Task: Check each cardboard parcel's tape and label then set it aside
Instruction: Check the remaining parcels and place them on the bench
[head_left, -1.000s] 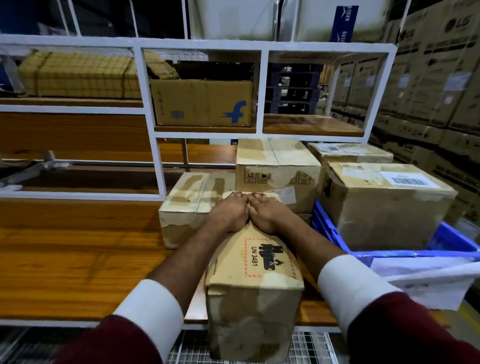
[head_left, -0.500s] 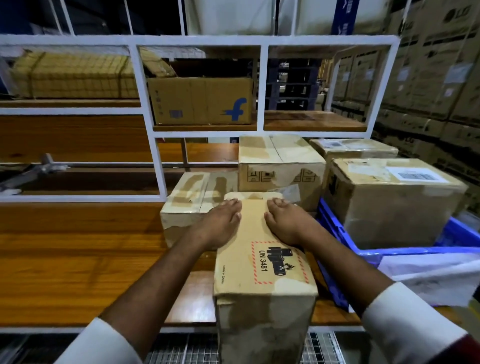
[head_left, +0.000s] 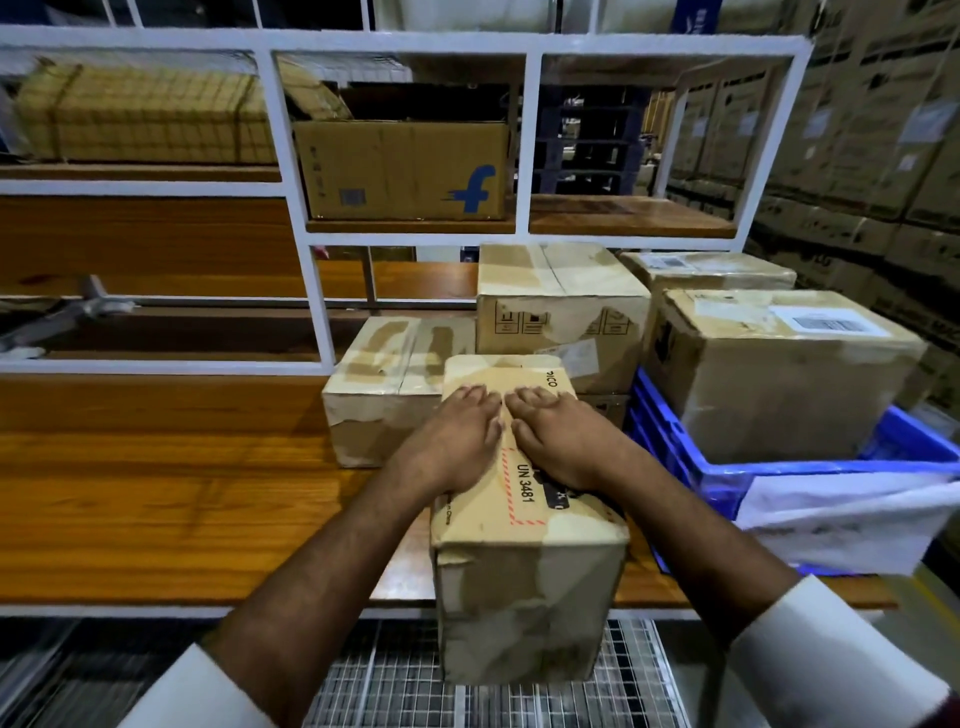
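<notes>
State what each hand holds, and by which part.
Nothing is gripped. The left hand and right hand lie flat, side by side, on the parcel's top face.

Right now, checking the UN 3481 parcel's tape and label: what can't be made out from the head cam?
All head view:
- UN 3481 parcel: the left hand and right hand lie flat over its top, hiding the centre seam tape; the right hand also covers part of the hazard label.
- Its bottom and far sides face away.
- Barcode label on the box in the blue crate: print too small to read.
</notes>
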